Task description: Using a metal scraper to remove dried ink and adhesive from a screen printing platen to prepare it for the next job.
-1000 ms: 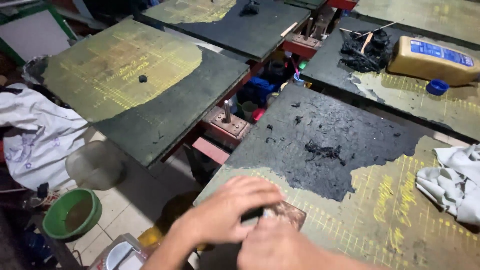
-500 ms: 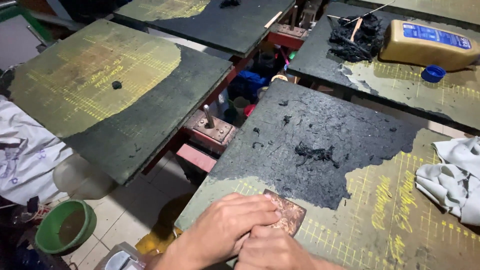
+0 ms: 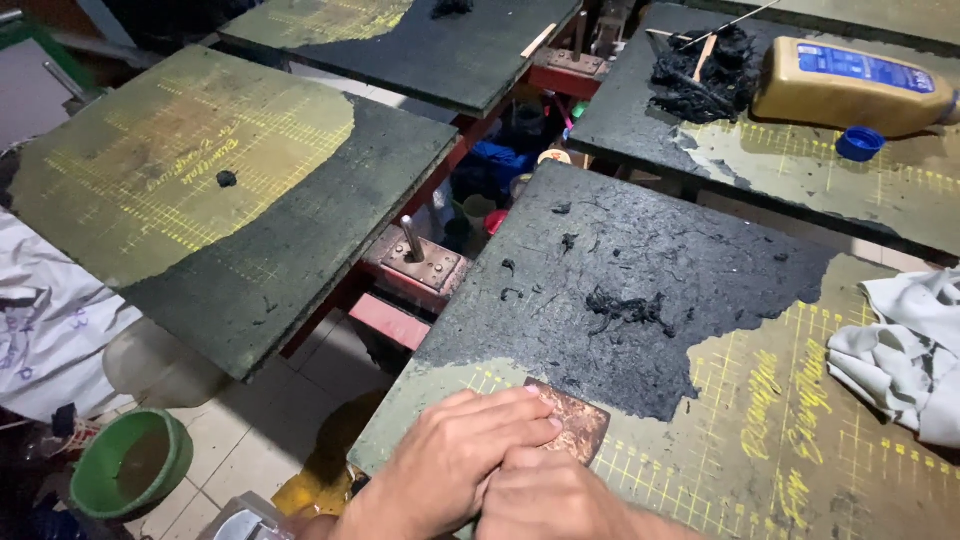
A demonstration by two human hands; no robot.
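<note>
Both hands are down at the near edge of the closest flat printing board (image 3: 720, 400), the one that's half black gunk and half bare green with yellow grid lines. The left hand (image 3: 455, 465) lies palm-down with its fingers together and flat, pressing on a small rusty-brown flat scraper plate (image 3: 572, 425). The right hand (image 3: 550, 495) is tucked just beside the left one, knuckles up, fingers curled in; can't really tell if it's gripping the plate or just backing up the other hand. The plate sits right where the black crust ends on that board.

Counting stuff: four of these boards in view. One clump of scraped-off black residue (image 3: 625, 308) sits on the same board, beyond the plate. One crumpled grey rag (image 3: 900, 355) is at that board's far right side. On the board behind it there's one yellowish plastic bottle (image 3: 850, 95) lying on its side with a blue cap (image 3: 860, 143) just beside it. One green bucket (image 3: 130, 465) is on the floor, well left of the near board.
</note>
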